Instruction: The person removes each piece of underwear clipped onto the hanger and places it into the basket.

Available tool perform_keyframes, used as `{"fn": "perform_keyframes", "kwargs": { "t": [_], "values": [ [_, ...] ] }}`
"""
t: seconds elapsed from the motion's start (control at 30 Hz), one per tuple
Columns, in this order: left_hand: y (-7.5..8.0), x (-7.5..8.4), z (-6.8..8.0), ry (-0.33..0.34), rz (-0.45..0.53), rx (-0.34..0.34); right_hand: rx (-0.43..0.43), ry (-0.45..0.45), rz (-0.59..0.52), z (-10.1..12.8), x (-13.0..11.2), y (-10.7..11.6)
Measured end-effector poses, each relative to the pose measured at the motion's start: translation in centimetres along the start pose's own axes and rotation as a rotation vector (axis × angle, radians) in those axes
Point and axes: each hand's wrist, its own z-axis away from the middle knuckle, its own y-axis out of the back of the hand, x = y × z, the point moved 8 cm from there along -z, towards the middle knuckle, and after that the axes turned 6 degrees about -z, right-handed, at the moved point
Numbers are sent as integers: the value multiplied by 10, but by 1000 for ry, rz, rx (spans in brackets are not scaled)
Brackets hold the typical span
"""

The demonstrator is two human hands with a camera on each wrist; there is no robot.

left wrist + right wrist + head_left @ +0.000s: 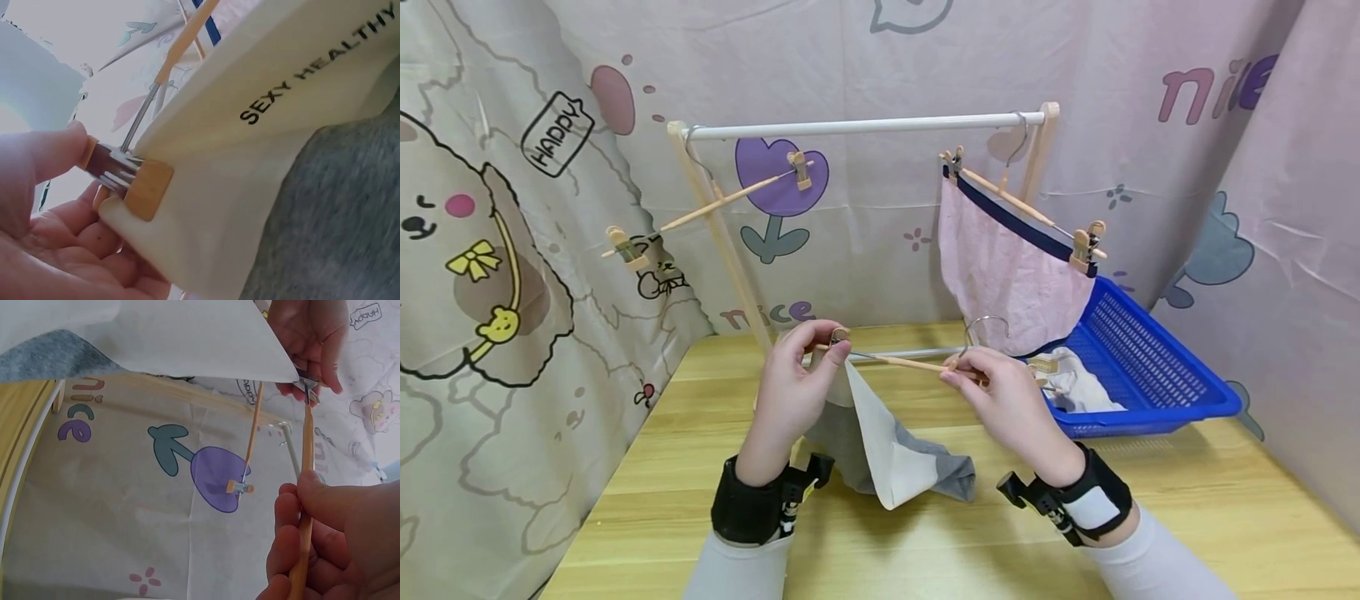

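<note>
Head view: left hand (797, 379) pinching the wooden clip (837, 337) at one end of a slim wooden hanger (904, 362), fingers curled round it. Right hand (1011, 400) gripping the hanger's bar near the metal hook (983, 327), thumb and fingertips pressed together on the wood. Grey and cream garment (891, 454) hanging from the left clip by one corner, the rest drooping to the tabletop (1187, 517). Behind, a small drying rack (865, 127) with a bare hanger (715, 204) and a pink garment (1007, 267) clipped up; blue basket (1150, 367) to the right with more laundry.

Left wrist view: clip (134, 178) biting the cream waistband (262, 144), thumb (44, 156) pressed on its metal spring. Printed lettering on the band, grey knit below.

Right wrist view: fingers (312, 537) wrapped round the hanger bar (305, 506); cloth stretched overhead, the other hand at the far clip.

Judged as light, soft and floppy, likely to sag and slide unless taken by the firm waistband edge. Hanger stiff but thin, best held at the bar; clips needing a firm squeeze.
</note>
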Motion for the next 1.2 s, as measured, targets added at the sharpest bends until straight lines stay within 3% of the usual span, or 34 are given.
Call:
{"fn": "perform_keyframes", "kwargs": {
  "t": [1.2],
  "values": [
    [-6, 11, 9, -112, 29, 188, -20, 39, 18, -3, 2, 14]
  ]
}}
